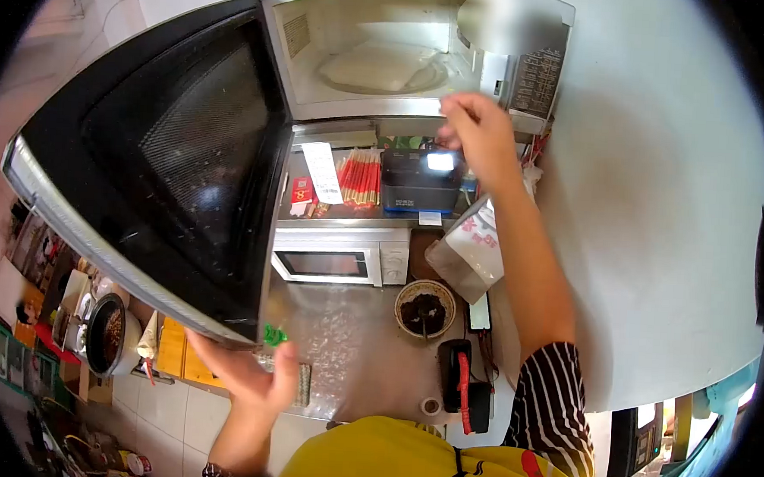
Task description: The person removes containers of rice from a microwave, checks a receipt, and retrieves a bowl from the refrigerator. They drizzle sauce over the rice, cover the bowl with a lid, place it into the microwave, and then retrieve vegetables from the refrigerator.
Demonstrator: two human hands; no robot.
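Observation:
An upper microwave oven (389,109) stands with its black microwave door (179,150) swung wide to the left. Inside it, a glass turntable (382,70) shows. My left hand (249,383) is at the door's lower edge, its fingers partly hidden behind the edge and its thumb apart. My right hand (482,136) is raised in front of the oven's lower front edge, close to the control side. Its fingers are curled in; whether anything is between them I cannot make out.
Below are a black receipt printer (420,180), red-wrapped chopsticks (361,179) and a second white microwave (329,262). A bowl of dark food (424,310) with a utensil stands on the steel counter (342,349). At the left is a black pot (107,332).

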